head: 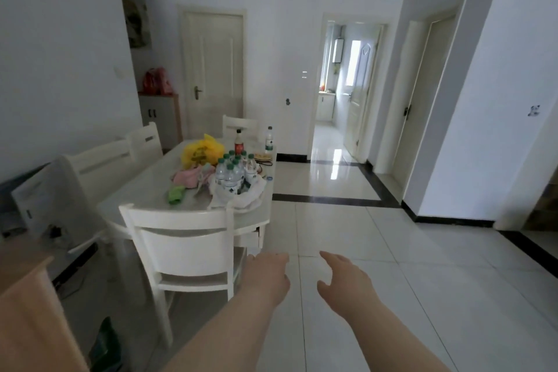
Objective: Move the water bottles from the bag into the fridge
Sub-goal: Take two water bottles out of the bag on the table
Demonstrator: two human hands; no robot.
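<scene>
Bottles (234, 170) of water, green-capped and clear, stand bunched upright in a white plastic bag (241, 198) whose sides have slumped open around them, near the right-hand edge of a white dining table (145, 199). Both of the person's hands are empty and well short of them: the left hand (267, 276) hangs loosely curled over the tiled floor (362, 251) beside the nearest white chair (187, 248), and the right hand (344, 281) is spread open with fingers apart, gripping nothing. A yellow bag (202, 151), pink cloth (190, 177) and a green item (176, 193) lie on the table just beside the white bag, while a dark soda bottle (238, 142) and one separate water bottle (269, 139) stand farther back. No fridge can be made out from this angle. Full bottles of this kind are likely moderately heavy for their size, with thin walls that give under a squeeze and smooth, possibly slick sides; the firmest hold looks to be around the body just below the shoulder, or at the rigid neck under the cap. The thin, limp bag offers no support, so lifting bottles straight up out of it, one per hand, appears safer than hauling the whole bag. Neighbouring bottles touch one another and may topple once one is withdrawn.
</scene>
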